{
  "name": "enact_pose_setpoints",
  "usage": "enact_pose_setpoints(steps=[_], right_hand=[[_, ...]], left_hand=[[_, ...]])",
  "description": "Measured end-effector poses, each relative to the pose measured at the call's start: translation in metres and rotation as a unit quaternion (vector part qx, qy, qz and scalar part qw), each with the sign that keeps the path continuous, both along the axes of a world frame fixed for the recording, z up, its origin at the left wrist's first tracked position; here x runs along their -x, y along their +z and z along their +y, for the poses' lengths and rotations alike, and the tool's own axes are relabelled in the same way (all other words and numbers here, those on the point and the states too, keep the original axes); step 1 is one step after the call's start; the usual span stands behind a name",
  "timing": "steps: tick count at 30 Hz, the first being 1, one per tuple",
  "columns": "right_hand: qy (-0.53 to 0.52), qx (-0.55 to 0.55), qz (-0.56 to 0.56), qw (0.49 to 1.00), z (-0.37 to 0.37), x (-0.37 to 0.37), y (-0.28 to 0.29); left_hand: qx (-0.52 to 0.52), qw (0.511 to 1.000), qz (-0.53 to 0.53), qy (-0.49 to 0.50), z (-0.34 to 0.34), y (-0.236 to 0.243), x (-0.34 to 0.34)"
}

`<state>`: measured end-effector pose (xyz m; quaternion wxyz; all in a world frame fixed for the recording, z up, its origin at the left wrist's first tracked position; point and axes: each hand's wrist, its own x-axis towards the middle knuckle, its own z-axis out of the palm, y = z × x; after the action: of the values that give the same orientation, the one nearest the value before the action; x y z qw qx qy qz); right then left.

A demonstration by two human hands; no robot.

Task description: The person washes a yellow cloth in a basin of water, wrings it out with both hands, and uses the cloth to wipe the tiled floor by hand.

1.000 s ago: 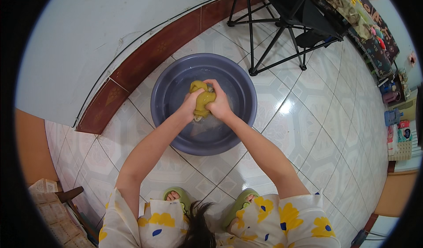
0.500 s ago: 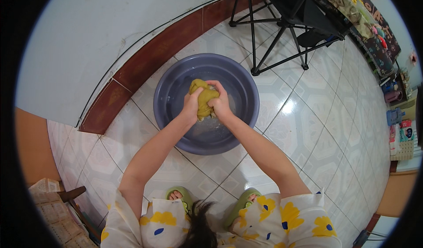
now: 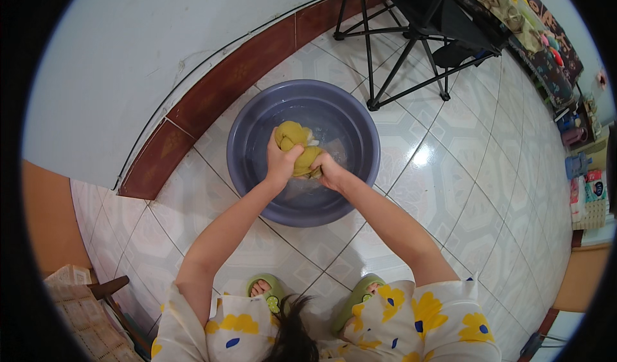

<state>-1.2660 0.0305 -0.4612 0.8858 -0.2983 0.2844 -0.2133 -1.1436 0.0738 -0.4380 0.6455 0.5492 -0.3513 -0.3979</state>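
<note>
A bunched mustard-yellow cloth (image 3: 294,135), with a paler bit showing at its right, is held over a round grey-blue plastic basin (image 3: 303,215) holding shallow water. My left hand (image 3: 281,161) grips the cloth's left side, its thumb pressed across the front. My right hand (image 3: 327,169) is closed on the lower right end of the cloth, lower than the left hand's thumb. Both forearms reach in from the bottom of the view.
A black folding chair (image 3: 430,12) stands behind the basin to the right. A white wall (image 3: 148,53) with red tile skirting (image 3: 218,89) runs along the left. Tiled floor (image 3: 488,169) surrounds the basin. Cloth-covered furniture (image 3: 540,44) lines the far right. Green slippers (image 3: 273,285) are on my feet.
My right hand has moved down to the cloth's lower end, while my left hand now wraps higher round its left side. The bundle has turned and lies more slanted toward the right.
</note>
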Motion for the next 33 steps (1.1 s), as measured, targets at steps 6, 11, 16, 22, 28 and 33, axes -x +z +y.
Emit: enact_pose_setpoints(steps=[6,11,16,22,28,33], right_hand=[[-0.045,0.140,0.142,0.979,0.002,-0.005,0.005],[-0.120,0.163,0.214,0.955,0.005,-0.013,0.010],[-0.125,0.125,0.225,0.958,0.001,-0.012,0.010],[-0.127,0.083,0.206,0.967,-0.002,-0.016,0.015],[-0.022,0.175,0.260,0.949,-0.005,-0.001,0.005],[-0.037,0.410,0.260,0.873,-0.009,0.006,0.024]], left_hand=[[0.034,0.988,-0.144,0.049,-0.002,-0.007,0.001],[0.038,0.981,-0.185,0.046,-0.007,-0.006,0.000],[0.051,0.968,-0.244,-0.012,-0.007,0.018,0.002],[0.085,0.946,-0.310,-0.024,-0.012,0.017,-0.003],[0.056,0.965,-0.247,-0.063,-0.011,0.003,-0.015],[-0.029,0.993,-0.045,-0.107,-0.005,0.000,-0.026]])
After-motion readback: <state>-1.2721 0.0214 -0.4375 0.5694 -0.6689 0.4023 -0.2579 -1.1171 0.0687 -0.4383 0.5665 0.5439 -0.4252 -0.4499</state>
